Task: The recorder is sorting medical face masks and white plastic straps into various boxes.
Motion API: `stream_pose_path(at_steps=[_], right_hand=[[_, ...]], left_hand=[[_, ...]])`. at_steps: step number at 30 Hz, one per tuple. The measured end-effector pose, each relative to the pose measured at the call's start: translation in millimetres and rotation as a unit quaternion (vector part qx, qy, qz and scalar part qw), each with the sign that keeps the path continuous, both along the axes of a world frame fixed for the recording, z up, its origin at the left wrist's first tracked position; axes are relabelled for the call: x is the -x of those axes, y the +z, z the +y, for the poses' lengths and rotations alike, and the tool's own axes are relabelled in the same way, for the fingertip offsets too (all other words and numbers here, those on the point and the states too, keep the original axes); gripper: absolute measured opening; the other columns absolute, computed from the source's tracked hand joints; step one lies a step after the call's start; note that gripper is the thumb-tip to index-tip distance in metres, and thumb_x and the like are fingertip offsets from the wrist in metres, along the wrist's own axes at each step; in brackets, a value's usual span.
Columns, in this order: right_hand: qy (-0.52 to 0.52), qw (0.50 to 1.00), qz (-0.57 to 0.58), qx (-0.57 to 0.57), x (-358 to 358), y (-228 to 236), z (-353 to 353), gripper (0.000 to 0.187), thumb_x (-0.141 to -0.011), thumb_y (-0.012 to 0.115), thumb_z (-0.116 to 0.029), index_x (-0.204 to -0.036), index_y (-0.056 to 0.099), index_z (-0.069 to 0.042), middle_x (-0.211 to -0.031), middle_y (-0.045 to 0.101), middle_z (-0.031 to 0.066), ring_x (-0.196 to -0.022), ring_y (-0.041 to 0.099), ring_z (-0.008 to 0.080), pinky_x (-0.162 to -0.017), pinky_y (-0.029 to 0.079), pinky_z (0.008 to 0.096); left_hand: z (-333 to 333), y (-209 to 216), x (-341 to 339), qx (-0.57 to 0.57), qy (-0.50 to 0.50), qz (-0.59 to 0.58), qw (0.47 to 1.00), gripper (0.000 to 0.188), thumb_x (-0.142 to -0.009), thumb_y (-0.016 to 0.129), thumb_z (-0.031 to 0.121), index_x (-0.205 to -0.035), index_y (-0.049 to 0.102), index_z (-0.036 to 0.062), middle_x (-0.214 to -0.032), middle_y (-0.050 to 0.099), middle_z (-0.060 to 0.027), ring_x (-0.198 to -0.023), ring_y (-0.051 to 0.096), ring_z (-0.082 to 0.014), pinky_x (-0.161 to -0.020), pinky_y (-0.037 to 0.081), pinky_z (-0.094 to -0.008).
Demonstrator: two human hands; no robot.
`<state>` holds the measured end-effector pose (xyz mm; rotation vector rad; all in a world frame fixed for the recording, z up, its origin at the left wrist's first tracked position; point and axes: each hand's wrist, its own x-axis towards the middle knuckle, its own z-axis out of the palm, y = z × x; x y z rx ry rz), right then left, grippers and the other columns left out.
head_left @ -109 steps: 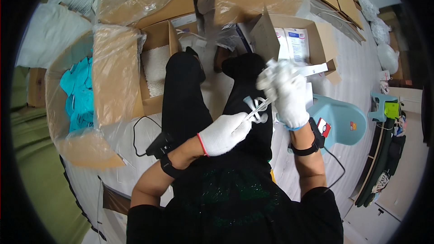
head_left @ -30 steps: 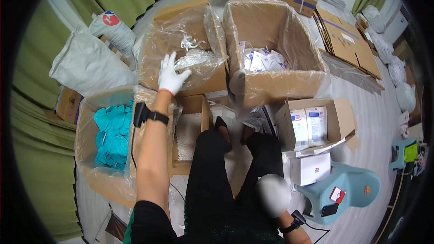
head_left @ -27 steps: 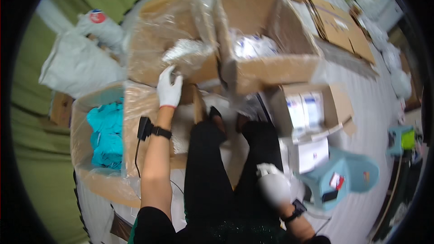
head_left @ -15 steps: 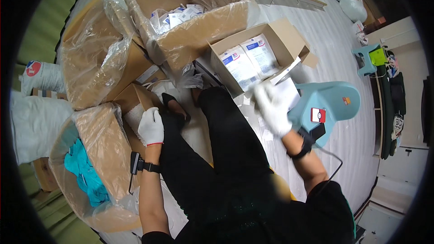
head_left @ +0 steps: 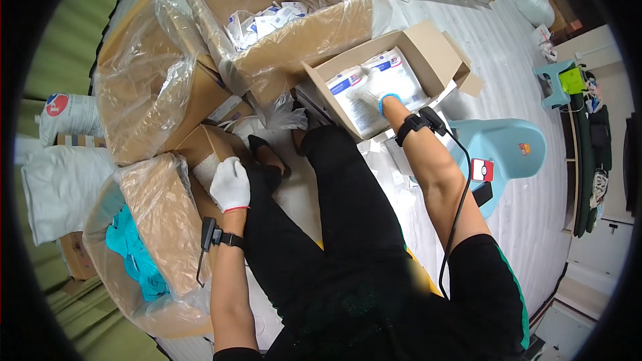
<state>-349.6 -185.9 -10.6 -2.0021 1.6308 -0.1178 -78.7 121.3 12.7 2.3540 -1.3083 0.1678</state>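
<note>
Inside the open cardboard box (head_left: pixel 422 60), two flat white packets (head_left: pixel 406 77) side by side, rectangular, with blue bands and small red marks. Over them, right hand (head_left: pixel 376 91), white-gloved, blurred; cannot tell whether spread or pinching. Beside the left knee (head_left: pixel 263 179), left hand (head_left: pixel 231 185), fingers curled; cannot tell if around anything.

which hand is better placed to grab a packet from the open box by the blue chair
The right, most likely: the right hand is over the packets inside that box, while the left hand is beside the left leg, well away from it.
</note>
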Motion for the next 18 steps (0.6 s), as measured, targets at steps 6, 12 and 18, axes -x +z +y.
stream_pose_path(at_steps=[6, 12, 18], right_hand=[[-0.039, 0.996, -0.060, 0.044, 14, 49, 17, 0.049, -0.075, 0.070, -0.040, -0.107, 0.067, -0.003, -0.103, 0.069, 0.0151, -0.100, 0.065, 0.0276, -0.090, 0.047, 0.0355], [-0.222, 0.841, -0.437, 0.227, 58, 83, 22, 0.019, -0.088, 0.066, -0.018, -0.096, 0.068, -0.001, -0.088, 0.071, 0.0079, -0.075, 0.064, 0.0221, -0.075, 0.049, 0.0304], [-0.137, 0.563, -0.797, -0.169, 84, 139, 72, 0.020, -0.090, 0.063, -0.015, -0.105, 0.062, -0.003, -0.101, 0.066, 0.0080, -0.088, 0.064, 0.0213, -0.080, 0.055, 0.0358]], left_hand=[[0, -1, -6, -0.013, 0.018, -0.002, 1.000, 0.011, -0.088, 0.058, 0.021, -0.090, 0.066, 0.0136, -0.085, 0.065, -0.0090, -0.076, 0.064, -0.0310, -0.069, 0.051, -0.0425], [-2, -1, -4, 0.002, 0.023, 0.008, 1.000, 0.012, -0.088, 0.057, 0.022, -0.090, 0.066, 0.0147, -0.085, 0.065, -0.0090, -0.076, 0.064, -0.0314, -0.068, 0.051, -0.0431], [12, -10, -9, -0.025, 0.016, 0.020, 0.999, 0.011, -0.087, 0.058, 0.023, -0.088, 0.065, 0.0153, -0.085, 0.064, -0.0088, -0.078, 0.064, -0.0311, -0.070, 0.050, -0.0439]])
